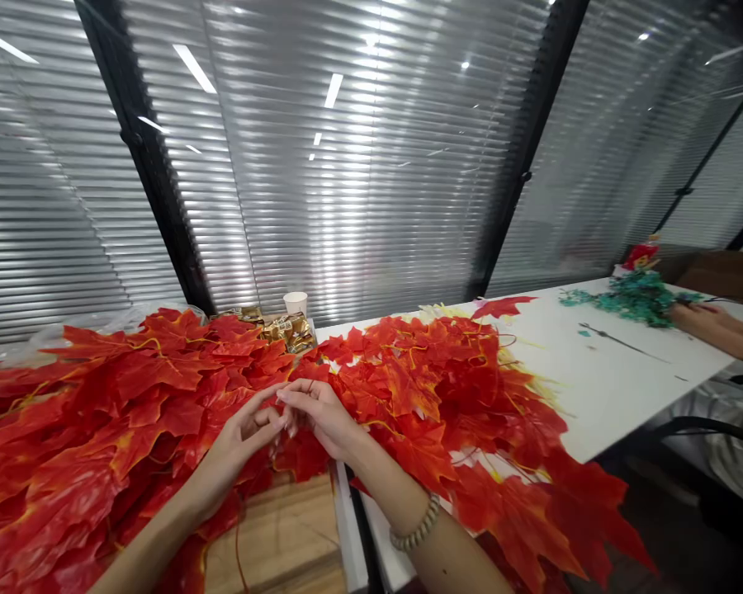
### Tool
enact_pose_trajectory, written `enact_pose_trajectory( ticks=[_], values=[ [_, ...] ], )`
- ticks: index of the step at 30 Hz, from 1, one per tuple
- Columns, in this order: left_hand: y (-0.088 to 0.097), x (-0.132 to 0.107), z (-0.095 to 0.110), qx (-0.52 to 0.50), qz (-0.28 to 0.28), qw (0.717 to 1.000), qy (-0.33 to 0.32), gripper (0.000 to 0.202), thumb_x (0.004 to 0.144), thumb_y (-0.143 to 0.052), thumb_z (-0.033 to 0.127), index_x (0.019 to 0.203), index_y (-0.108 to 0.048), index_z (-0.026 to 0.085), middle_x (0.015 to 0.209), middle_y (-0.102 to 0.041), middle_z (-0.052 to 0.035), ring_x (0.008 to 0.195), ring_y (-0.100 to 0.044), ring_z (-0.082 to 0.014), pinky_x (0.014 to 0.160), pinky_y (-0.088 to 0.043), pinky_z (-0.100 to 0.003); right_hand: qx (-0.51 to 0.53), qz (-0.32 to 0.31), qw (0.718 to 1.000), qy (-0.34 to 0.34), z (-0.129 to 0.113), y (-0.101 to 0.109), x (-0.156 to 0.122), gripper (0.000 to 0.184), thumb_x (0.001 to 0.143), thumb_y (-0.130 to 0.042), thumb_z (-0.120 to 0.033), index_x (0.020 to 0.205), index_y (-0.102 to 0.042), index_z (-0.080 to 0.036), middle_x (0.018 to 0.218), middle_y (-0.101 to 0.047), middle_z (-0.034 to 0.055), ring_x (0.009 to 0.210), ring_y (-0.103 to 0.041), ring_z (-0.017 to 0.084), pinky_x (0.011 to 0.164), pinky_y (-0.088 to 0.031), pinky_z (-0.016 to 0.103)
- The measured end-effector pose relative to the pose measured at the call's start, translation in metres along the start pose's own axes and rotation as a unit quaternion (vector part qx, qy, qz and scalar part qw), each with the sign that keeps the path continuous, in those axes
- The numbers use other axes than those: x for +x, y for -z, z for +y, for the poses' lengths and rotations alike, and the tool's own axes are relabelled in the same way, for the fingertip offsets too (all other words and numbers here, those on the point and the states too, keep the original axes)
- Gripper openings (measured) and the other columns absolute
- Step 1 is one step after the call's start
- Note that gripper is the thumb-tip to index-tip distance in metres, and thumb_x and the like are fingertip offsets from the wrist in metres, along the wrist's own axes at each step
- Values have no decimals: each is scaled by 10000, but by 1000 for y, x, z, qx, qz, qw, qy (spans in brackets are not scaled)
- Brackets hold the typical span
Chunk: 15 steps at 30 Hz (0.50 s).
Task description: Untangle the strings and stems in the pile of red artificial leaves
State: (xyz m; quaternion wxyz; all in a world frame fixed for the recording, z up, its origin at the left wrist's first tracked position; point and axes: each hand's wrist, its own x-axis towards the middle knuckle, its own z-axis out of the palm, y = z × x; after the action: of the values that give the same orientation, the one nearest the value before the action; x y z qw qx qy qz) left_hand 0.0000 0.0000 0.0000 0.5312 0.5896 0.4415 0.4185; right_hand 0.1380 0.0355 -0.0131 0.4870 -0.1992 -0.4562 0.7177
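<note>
My left hand (248,433) and my right hand (325,417) meet at the fingertips above heaps of artificial red maple leaves (402,371). Thumb and fingers of each hand are pinched together. Whatever small thing may lie between them is too hidden to make out. A beaded bracelet (416,525) circles my right wrist. To the left, a large pile of the same red leaves (154,363) with yellow-orange edges spreads out below my left arm. A wooden board surface (278,536) shows between my forearms.
Behind the leaves stand a white paper cup (295,303) and gold wrapped packets (290,332). On the white table (570,371) at right lie dark scissors (619,340) and green artificial foliage (641,297), touched by another person's hands (697,318). Clear plastic wrapping (55,334) lies at back left.
</note>
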Motion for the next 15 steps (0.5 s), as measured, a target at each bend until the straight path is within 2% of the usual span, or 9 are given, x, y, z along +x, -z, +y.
enact_pose_trajectory(
  ticks=[4, 9, 15],
  values=[
    [1, 1, -2, 1, -7, 1000, 0, 540, 754, -573, 374, 1235, -409, 192, 646, -525, 31, 597, -455, -110, 577, -371, -226, 18, 21, 1000, 3, 0, 1, 1, 248, 650, -679, -340, 738, -590, -126, 523, -561, -31, 426, -475, 53, 447, -380, 172],
    [-1, 1, 0, 8, -6, 1000, -5, 552, 747, -585, 362, 1231, -395, 178, 617, -494, 49, 576, -460, -103, 571, -384, -227, 53, 6, 999, -4, 1, 1, 1, 231, 687, -651, -336, 689, -578, -116, 522, -564, -18, 432, -493, 58, 456, -396, 169],
    [-5, 0, -1, 0, -35, 999, 14, 619, 734, -598, 355, 1278, -332, 224, 616, -477, 66, 477, -433, -78, 455, -373, -203, 148, 46, 988, 13, 0, 4, 4, 196, 691, -659, -304, 699, -569, -131, 615, -600, 0, 510, -559, 75, 551, -459, 188]
  ],
)
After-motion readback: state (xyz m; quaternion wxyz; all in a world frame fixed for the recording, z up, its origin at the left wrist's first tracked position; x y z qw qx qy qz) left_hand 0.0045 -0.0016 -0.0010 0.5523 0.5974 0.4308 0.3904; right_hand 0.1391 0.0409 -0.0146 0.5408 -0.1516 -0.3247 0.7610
